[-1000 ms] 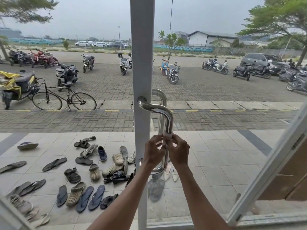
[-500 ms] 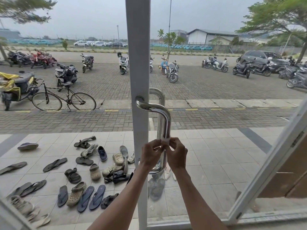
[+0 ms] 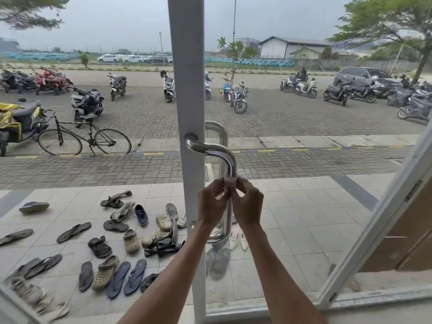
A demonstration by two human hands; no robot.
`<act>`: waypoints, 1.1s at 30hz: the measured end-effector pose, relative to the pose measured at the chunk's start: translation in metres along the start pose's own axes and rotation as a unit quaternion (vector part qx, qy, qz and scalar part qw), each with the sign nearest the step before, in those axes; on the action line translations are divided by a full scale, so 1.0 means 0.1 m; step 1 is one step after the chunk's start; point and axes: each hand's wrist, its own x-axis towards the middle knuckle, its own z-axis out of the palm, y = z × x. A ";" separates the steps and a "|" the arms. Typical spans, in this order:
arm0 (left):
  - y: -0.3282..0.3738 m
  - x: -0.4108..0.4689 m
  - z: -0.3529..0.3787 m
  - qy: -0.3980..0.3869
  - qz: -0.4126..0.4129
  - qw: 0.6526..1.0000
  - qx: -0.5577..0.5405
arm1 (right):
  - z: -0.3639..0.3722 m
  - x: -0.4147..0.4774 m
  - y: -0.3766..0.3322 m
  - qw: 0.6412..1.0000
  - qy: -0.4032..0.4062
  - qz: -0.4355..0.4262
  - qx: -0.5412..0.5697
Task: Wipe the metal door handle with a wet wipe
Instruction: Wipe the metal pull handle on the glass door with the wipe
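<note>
A polished metal door handle (image 3: 221, 156) is mounted on the white door frame (image 3: 187, 90), its bar curving outward and then running downward. Against the upper part of the upright bar a small white wet wipe (image 3: 230, 182) is pinched from both sides. The left grip (image 3: 211, 204) is clenched on its left edge and the right grip (image 3: 247, 204) on its right edge. The wipe appears to be wrapped round the bar, though most of it is hidden by fingers. Beyond the glass, sandals (image 3: 131, 242) are scattered over a tiled floor (image 3: 292, 218).
</note>
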 end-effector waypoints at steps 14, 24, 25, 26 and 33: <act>-0.77 -0.53 0.02 -0.104 -0.123 0.980 0.118 | 0.15 -0.69 0.83 0.984 -0.105 0.139 -0.044; -0.85 -0.66 0.08 -0.123 -0.161 0.970 0.135 | 0.17 -0.88 1.01 0.971 -0.135 0.193 -0.048; -0.84 -0.64 0.07 -0.126 -0.163 0.970 0.126 | 0.18 -0.87 1.01 0.971 -0.134 0.191 -0.044; -0.82 -0.63 0.05 -0.128 -0.166 0.971 0.111 | 0.18 -0.85 0.98 0.972 -0.133 0.191 -0.040; -0.66 -0.49 -0.01 -0.101 -0.140 0.984 0.034 | 0.12 -0.65 0.78 0.983 -0.106 0.146 -0.016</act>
